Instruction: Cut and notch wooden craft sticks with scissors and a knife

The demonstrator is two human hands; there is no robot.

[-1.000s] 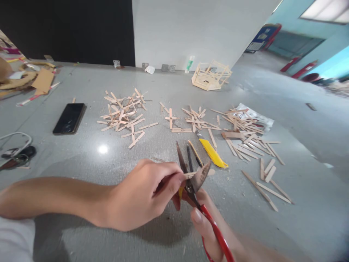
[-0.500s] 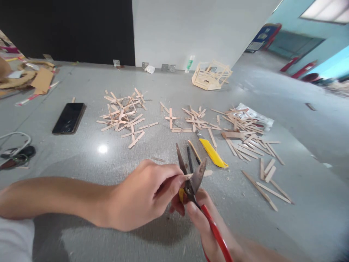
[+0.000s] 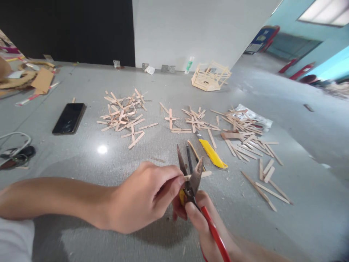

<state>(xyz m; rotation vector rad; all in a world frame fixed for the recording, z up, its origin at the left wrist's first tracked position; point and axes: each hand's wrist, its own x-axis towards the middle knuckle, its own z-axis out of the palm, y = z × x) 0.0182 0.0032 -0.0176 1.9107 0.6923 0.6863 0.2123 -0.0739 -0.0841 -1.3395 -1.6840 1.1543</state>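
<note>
My left hand (image 3: pixel 147 196) pinches one end of a wooden craft stick (image 3: pixel 206 174) between thumb and fingers. Its other end sticks out to the right, past the blades. My right hand (image 3: pixel 201 218) is wrapped round the red handles of a pair of snips (image 3: pixel 195 176), whose rusty blades stand apart with the stick between them. Behind the blades lie a black pen (image 3: pixel 189 158), a pencil-like stick (image 3: pixel 194 150) and a yellow utility knife (image 3: pixel 211 152). The lower fingers of my right hand are partly hidden.
Joined craft sticks (image 3: pixel 122 114) are heaped at left centre, loose sticks (image 3: pixel 245 143) at right. A stick-built frame (image 3: pixel 211 78) stands by the board, near a green-labelled tube (image 3: pixel 189 64). A phone (image 3: pixel 69 118) and a cable (image 3: pixel 20 153) lie at left.
The snips' blades have come slightly closer together round the stick. My left hand has stayed almost still, and the view has shifted a little.
</note>
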